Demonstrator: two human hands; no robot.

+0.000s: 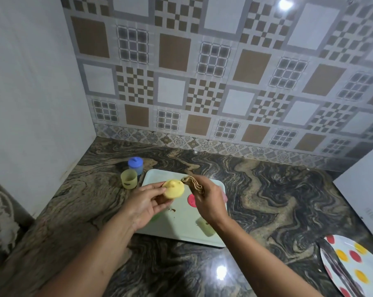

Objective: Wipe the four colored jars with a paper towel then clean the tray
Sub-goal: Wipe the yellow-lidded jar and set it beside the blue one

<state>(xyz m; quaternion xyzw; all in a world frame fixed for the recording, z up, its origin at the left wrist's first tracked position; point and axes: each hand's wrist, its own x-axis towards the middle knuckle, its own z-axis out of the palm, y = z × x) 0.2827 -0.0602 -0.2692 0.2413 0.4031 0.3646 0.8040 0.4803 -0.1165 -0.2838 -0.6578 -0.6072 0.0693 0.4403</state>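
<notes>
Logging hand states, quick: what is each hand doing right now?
Left hand: fingers grip the yellow lid.
Right hand: fingers pinch the folded paper towel.

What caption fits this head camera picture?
Left hand holds a yellow plastic lid; right hand grips a folded brown paper towel.

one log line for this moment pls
left hand holds yellow lid | right hand pinches folded paper towel beside it | yellow jar and blue jar off tray
</notes>
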